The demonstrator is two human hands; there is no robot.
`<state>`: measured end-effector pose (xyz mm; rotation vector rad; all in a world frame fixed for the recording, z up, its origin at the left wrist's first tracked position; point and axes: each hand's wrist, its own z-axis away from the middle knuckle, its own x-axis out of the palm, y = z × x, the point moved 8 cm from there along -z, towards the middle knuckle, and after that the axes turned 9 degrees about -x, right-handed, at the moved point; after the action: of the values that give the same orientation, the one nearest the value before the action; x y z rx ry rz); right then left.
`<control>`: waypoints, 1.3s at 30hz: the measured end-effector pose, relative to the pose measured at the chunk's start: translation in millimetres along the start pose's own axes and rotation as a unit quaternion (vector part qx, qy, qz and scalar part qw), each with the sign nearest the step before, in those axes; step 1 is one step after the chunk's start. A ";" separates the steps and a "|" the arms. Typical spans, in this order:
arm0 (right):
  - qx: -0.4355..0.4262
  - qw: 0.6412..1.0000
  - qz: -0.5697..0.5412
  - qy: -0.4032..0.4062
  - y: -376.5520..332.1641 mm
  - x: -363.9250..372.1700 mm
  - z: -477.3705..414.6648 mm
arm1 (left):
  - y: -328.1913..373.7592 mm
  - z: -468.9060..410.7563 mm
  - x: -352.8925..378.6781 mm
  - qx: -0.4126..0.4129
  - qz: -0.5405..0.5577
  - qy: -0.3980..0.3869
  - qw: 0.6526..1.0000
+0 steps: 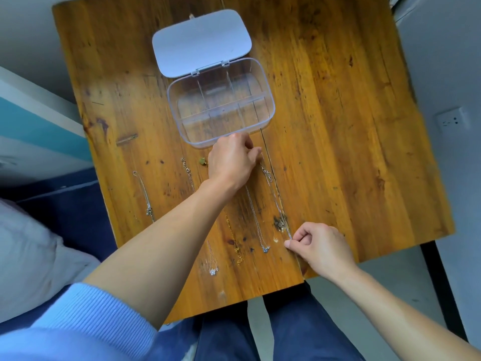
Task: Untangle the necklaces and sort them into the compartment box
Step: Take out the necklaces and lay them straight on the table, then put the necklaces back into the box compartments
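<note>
A clear compartment box (269,118) stands open on the wooden table (338,113), its white lid (201,40) folded back; all its compartments look empty. Several necklaces lie stretched in rows below it. My left hand (233,160) pinches the top end of the rightmost silver necklace (273,194), just below the box. My right hand (318,246) pinches that chain's lower end near the table's front edge, holding it taut. To the left lie a silver chain with a blue pendant (265,248), a gold chain (234,241), and a chain with a flower pendant (213,270).
Two more silver chains (147,196) (188,173) lie at the left, and a small gold pendant (203,161) peeks out beside my left hand. A wall socket (451,120) is at the right. A pillow (28,254) sits at the left.
</note>
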<state>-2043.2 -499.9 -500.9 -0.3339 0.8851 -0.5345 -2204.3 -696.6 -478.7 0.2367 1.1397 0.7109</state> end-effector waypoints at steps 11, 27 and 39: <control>-0.129 0.991 -0.035 0.022 -94.9 8.1 -21.2 | -120.9 51.6 -92.3 -0.110 0.043 0.099 0.988; -0.171 0.968 0.181 -0.043 -143.5 65.3 -47.9 | -152.3 80.6 -45.7 -0.144 0.034 0.021 0.989; -0.259 0.950 -0.154 0.076 -181.8 -29.7 -41.1 | -146.0 74.2 -30.5 -0.178 -0.018 -0.022 0.984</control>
<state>-2146.3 -634.6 -417.9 -0.9317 1.1289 -0.6159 -2087.6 -813.5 -500.0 -0.0698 0.9523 0.8596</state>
